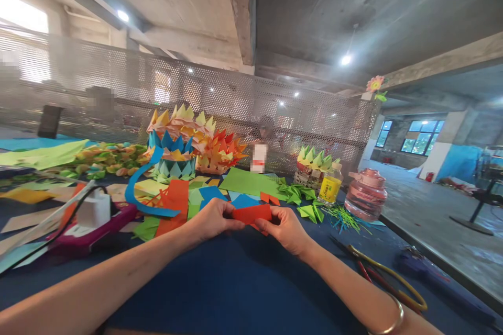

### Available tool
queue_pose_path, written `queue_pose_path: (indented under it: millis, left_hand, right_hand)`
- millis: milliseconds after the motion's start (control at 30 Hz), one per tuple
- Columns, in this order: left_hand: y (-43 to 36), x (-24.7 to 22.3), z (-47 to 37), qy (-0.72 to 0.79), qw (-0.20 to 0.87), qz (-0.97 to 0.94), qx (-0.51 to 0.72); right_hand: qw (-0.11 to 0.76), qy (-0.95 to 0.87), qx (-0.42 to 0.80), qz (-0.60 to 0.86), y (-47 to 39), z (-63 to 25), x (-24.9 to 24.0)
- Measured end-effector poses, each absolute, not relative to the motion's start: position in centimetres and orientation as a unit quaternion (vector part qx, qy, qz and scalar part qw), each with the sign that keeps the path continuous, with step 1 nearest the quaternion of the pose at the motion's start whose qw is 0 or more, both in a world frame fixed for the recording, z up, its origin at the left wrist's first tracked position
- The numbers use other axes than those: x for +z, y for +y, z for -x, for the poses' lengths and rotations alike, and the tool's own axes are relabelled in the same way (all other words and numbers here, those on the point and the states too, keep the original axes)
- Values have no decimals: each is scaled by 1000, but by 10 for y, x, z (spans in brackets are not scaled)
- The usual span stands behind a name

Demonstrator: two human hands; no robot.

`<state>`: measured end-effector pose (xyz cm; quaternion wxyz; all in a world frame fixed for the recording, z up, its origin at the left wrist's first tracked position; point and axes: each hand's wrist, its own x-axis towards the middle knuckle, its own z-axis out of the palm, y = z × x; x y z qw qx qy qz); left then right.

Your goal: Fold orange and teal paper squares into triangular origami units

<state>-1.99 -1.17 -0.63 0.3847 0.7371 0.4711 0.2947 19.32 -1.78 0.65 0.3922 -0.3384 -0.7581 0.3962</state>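
A small folded piece of orange-red paper (252, 214) is held level between my two hands, just above the dark blue table (231, 282). My left hand (215, 218) pinches its left end between thumb and fingers. At its right end my right hand (286, 229) pinches it the same way, thumb on the near side. Just beyond the hands lie blue paper pieces (244, 201) and a green sheet (248, 182). Left of them are orange sheets (175, 200) and a curled blue paper strip (134, 196).
Folded-paper crowns (173, 167) stand at the back left, beside a heap of folded pieces (113, 159). A magenta power strip (92, 233) with a white charger (94, 210) sits left. To the right are a yellow-labelled bottle (330, 187), a pink jug (365, 196) and yellow-handled scissors (387, 267).
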Motion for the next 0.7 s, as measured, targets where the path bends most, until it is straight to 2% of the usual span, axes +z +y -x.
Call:
queue_pose_path:
  millis: [433,700]
  left_hand:
    - [2,-15,31,466,379,-722,344]
    - [-16,-8,20,431,406,-721,360]
  right_hand:
    - [451,-721,362,381,-6,-205,8]
    - [414,-733,396,367,-17,-195,8]
